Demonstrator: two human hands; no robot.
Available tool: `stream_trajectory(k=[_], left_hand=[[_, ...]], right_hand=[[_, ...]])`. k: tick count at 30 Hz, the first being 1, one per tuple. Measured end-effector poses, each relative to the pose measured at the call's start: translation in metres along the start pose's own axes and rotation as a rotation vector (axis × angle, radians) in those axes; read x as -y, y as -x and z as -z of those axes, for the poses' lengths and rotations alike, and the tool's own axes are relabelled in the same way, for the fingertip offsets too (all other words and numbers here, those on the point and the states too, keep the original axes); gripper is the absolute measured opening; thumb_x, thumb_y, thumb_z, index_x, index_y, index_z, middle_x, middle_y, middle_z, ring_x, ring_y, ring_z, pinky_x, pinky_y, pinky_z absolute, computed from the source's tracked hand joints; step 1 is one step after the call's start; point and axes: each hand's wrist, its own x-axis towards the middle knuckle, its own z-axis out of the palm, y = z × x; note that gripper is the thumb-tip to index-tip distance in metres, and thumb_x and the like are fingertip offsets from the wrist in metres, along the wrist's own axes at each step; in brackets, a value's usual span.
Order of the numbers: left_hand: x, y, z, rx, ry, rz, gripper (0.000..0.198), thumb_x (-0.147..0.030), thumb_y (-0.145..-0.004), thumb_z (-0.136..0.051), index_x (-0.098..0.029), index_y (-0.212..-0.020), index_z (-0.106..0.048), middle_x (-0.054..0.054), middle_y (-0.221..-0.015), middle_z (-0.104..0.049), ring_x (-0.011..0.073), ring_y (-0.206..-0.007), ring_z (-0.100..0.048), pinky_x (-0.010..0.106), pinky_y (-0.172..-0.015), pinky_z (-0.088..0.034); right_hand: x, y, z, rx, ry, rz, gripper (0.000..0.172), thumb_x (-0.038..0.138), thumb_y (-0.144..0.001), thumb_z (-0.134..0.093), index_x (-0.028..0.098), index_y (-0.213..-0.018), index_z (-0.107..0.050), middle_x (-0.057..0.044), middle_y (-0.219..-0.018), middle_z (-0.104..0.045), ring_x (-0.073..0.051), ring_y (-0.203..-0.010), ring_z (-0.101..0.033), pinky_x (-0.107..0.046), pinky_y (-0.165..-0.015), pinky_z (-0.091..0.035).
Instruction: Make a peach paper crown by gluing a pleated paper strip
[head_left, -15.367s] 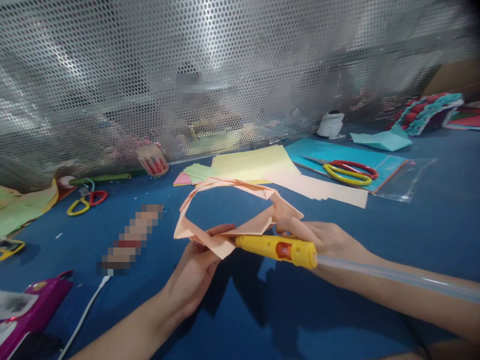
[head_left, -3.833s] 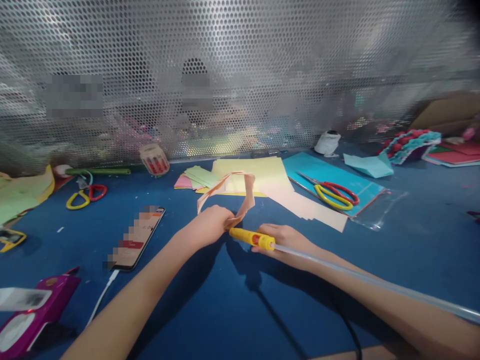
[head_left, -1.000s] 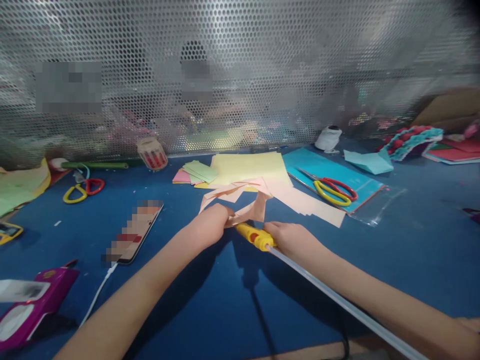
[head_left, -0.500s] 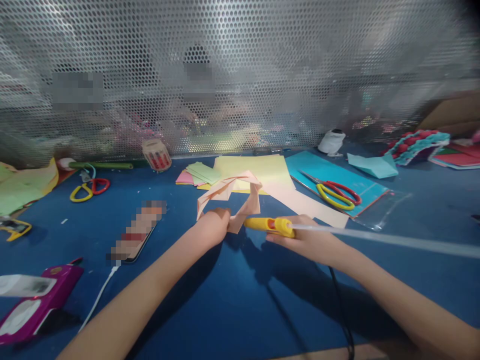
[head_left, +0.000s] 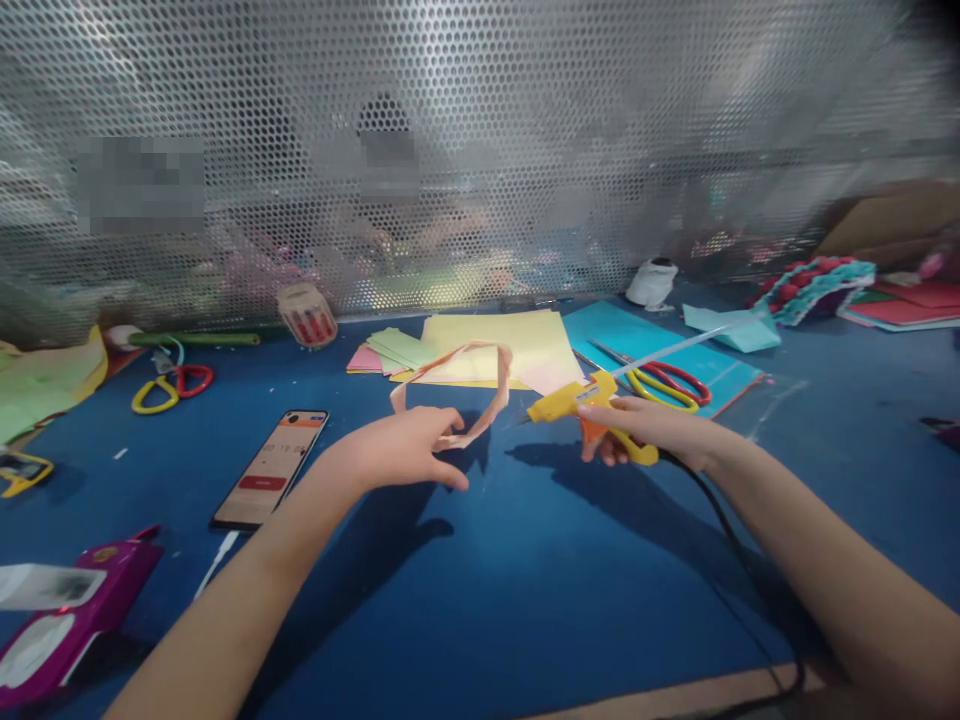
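A ring of folded peach paper (head_left: 480, 385) stands on edge on the blue table (head_left: 525, 580). My left hand (head_left: 405, 450) pinches its near edge between thumb and fingers. To the right, my right hand (head_left: 645, 430) grips a yellow glue gun (head_left: 581, 400) by its handle, nozzle pointing left at the ring but a little apart from it. A clear glue stick sticks out of the gun's back toward the upper right, and a black cord runs from the gun along my right arm.
Yellow, pink and green paper sheets (head_left: 487, 340) lie behind the ring. Red-and-yellow scissors (head_left: 667, 385) rest on a teal sheet (head_left: 652, 345). A phone (head_left: 271, 468) on a white cable lies at left, more scissors (head_left: 171, 388) farther left. A perforated metal screen (head_left: 480, 150) closes the back.
My right hand has lifted the glue gun away from the ring, moved it right and turned it upright. The left hand keeps its hold on the ring, which now stands more on edge.
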Motion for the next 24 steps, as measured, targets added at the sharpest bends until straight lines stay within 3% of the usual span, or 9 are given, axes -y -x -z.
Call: stream_trajectory(k=[2,6,12,15,21,24], left_hand=[[0.004,-0.002,0.0,-0.039,-0.081,-0.004,0.037,-0.036,-0.065,-0.072,-0.02,-0.094,-0.054,0.003,-0.099,-0.065,0.0221,-0.084,-0.061,0.024,-0.056,-0.037],[0.016,-0.013,-0.006,-0.152,-0.191,0.011,0.018,-0.016,-0.064,-0.065,-0.019,-0.074,-0.052,0.001,-0.079,-0.063,0.0216,-0.074,-0.059,0.026,-0.052,-0.03],[0.021,-0.02,-0.013,-0.256,-0.196,-0.045,0.017,-0.015,-0.076,-0.049,-0.019,-0.06,-0.045,-0.002,-0.069,-0.056,0.0165,-0.068,-0.054,0.027,-0.058,-0.029],[0.019,-0.021,-0.015,-0.293,-0.196,-0.052,0.016,-0.016,-0.077,-0.047,-0.019,-0.061,-0.046,-0.002,-0.069,-0.056,0.0156,-0.065,-0.053,0.027,-0.057,-0.028],[0.009,-0.023,-0.022,-0.307,-0.219,-0.054,0.012,-0.012,-0.071,-0.05,-0.021,-0.063,-0.052,0.0,-0.066,-0.057,0.0191,-0.067,-0.055,0.027,-0.05,-0.024],[0.001,-0.022,-0.025,-0.296,-0.229,-0.074,0.013,-0.01,-0.068,-0.05,-0.021,-0.064,-0.054,0.001,-0.065,-0.058,0.0202,-0.068,-0.057,0.027,-0.05,-0.025]], right_hand=[[-0.003,-0.003,0.0,-0.033,-0.039,-0.018,0.049,0.063,-0.077,-0.053,0.016,-0.067,-0.061,-0.007,-0.069,-0.068,-0.012,-0.059,-0.058,-0.022,-0.051,-0.043],[-0.011,-0.009,-0.002,-0.093,0.036,-0.056,0.05,0.066,-0.079,-0.048,0.018,-0.07,-0.058,-0.005,-0.063,-0.066,-0.013,-0.054,-0.057,-0.024,-0.051,-0.043],[-0.018,-0.018,0.001,-0.169,0.373,-0.07,0.063,0.069,-0.082,-0.034,0.018,-0.051,-0.055,-0.007,-0.056,-0.063,-0.016,-0.054,-0.058,-0.029,-0.056,-0.044],[-0.018,-0.021,0.001,-0.316,0.614,-0.147,0.07,0.069,-0.084,-0.027,0.019,-0.045,-0.055,-0.009,-0.057,-0.063,-0.018,-0.056,-0.059,-0.03,-0.058,-0.043],[-0.012,-0.015,-0.001,-0.582,0.906,-0.262,0.064,0.068,-0.082,-0.031,0.019,-0.051,-0.056,-0.01,-0.059,-0.059,-0.023,-0.057,-0.056,-0.03,-0.048,-0.031],[-0.009,-0.01,-0.003,-0.741,0.935,-0.19,0.057,0.064,-0.083,-0.037,0.019,-0.055,-0.056,-0.008,-0.059,-0.06,-0.022,-0.059,-0.055,-0.029,-0.048,-0.03]])
